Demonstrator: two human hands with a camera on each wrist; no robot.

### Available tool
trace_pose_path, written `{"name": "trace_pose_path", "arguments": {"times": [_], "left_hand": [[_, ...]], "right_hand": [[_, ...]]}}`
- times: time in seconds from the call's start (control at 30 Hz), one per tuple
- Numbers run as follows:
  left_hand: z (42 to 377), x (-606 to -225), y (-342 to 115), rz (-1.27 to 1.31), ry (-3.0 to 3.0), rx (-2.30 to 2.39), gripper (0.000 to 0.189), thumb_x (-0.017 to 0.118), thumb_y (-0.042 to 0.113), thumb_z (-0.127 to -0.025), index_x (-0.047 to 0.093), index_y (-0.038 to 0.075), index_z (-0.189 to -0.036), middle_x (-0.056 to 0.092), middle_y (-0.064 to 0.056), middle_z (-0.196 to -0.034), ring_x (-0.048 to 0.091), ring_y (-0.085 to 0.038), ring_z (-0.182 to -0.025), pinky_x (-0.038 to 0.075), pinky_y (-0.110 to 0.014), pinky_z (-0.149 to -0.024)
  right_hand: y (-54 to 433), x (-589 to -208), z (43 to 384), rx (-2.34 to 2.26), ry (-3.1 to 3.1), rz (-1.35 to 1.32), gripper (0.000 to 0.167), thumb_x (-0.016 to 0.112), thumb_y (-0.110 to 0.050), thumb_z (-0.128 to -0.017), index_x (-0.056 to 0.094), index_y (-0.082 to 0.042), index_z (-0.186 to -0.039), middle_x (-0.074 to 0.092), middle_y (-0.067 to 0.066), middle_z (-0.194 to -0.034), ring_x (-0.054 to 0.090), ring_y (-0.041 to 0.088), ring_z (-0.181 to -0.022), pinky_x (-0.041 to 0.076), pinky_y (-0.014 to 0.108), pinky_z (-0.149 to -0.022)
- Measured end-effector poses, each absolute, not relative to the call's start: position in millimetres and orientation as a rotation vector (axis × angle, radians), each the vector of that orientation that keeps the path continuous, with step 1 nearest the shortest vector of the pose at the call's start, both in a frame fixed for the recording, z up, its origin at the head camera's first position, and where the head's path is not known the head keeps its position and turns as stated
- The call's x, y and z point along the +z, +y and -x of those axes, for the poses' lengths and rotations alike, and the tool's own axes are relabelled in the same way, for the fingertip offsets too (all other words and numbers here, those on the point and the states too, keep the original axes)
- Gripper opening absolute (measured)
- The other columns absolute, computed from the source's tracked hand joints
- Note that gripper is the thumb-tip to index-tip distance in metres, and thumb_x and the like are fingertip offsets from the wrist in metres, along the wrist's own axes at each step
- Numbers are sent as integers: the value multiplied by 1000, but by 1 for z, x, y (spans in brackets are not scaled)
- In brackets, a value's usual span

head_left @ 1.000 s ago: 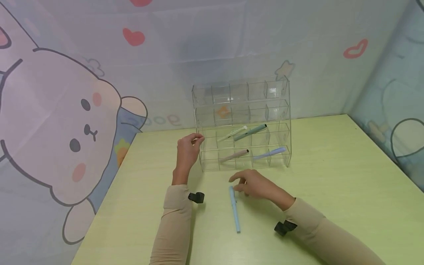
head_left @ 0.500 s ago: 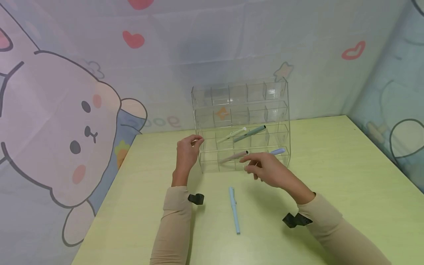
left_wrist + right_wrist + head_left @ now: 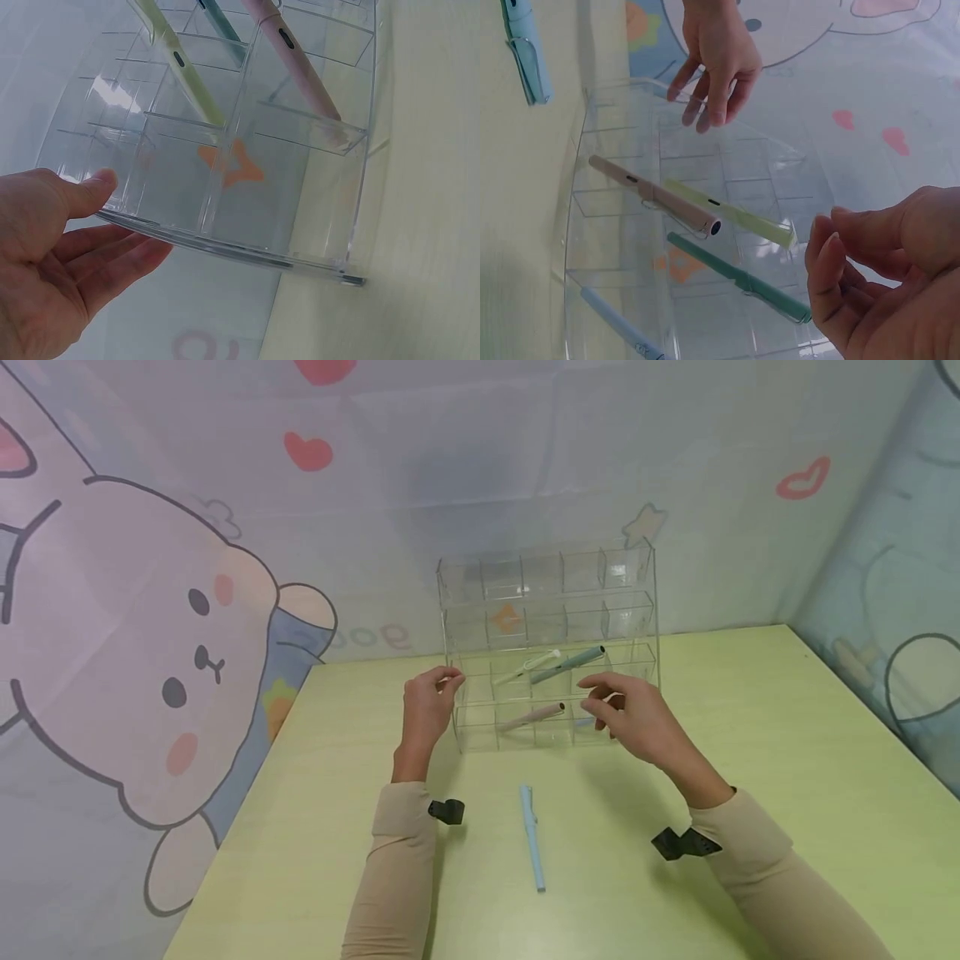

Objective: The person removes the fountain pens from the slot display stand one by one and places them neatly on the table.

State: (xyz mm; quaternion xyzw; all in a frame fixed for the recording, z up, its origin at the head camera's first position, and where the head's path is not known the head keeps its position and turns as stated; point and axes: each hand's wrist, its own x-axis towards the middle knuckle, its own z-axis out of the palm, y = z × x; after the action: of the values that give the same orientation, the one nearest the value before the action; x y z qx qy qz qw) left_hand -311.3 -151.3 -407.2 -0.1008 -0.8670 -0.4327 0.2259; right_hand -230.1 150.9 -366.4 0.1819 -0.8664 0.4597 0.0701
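My left hand (image 3: 427, 706) grips the left side panel of a clear acrylic rack (image 3: 262, 202), thumb on one face and fingers behind. In front of the rack's lower right part, my right hand (image 3: 633, 714) is raised with loosely bent fingers and nothing between them. Its fingertips overlap a lavender-blue pen (image 3: 619, 322) in the bottom row, mostly hidden in the head view. A pink-beige pen (image 3: 534, 716) leans in that same row. One row higher lean a light green pen (image 3: 528, 667) and a dark green pen (image 3: 568, 664).
A light blue pen (image 3: 532, 839) lies on the yellow-green table (image 3: 300, 827), between the forearms and in front of the rack. Behind the rack hangs a printed cloth backdrop (image 3: 375, 527), with another cloth panel (image 3: 900, 568) at the right.
My right hand has moved from beside the light blue pen on the table, up and right to the rack's lower right. The left hand has stayed at the rack's side.
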Motion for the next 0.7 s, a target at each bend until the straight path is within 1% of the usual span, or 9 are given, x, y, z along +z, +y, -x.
{"name": "trace_pose_path", "arguments": {"times": [0.13,0.3,0.47,0.57,0.7], "left_hand": [[310,-408,-152,272,-2396,-1198,17,68,15,-98,77,2,-104,74,-15,-108,71,-32,-101,57,-46,-81],[310,-408,-151,273,-2407,-1180,17,68,14,-97,76,1,-103,74,-16,-105,71,-33,-100,57,-46,-80],[311,-408,-152,269,-2414,-1155,17,68,16,-98,77,3,-104,74,-15,-107,71,-32,-101,56,-46,-83],[312,-407,-152,279,-2409,-1148,17,68,16,-98,77,3,-103,74,-15,-105,71,-33,-100,57,-45,-80],[312,-407,-153,299,-2398,-1152,17,68,15,-98,77,1,-102,75,-15,-103,72,-33,-98,57,-45,-78]], "right_hand": [[151,-372,236,1333,-2443,-484,28,60,-6,-101,63,0,-128,63,15,-103,66,26,-71,48,26,-55],[149,-378,246,1247,-2228,-418,31,64,-1,-97,62,5,-127,60,20,-110,68,29,-69,44,18,-53],[148,-383,260,1278,-2194,-367,41,62,-1,-97,54,5,-137,55,23,-122,69,31,-73,40,15,-51],[148,-386,268,1321,-2218,-344,47,61,-1,-98,48,6,-143,52,25,-129,70,34,-77,42,15,-51],[147,-390,276,1399,-2266,-334,53,60,-4,-99,40,4,-149,49,23,-141,71,36,-81,50,15,-55]]}}
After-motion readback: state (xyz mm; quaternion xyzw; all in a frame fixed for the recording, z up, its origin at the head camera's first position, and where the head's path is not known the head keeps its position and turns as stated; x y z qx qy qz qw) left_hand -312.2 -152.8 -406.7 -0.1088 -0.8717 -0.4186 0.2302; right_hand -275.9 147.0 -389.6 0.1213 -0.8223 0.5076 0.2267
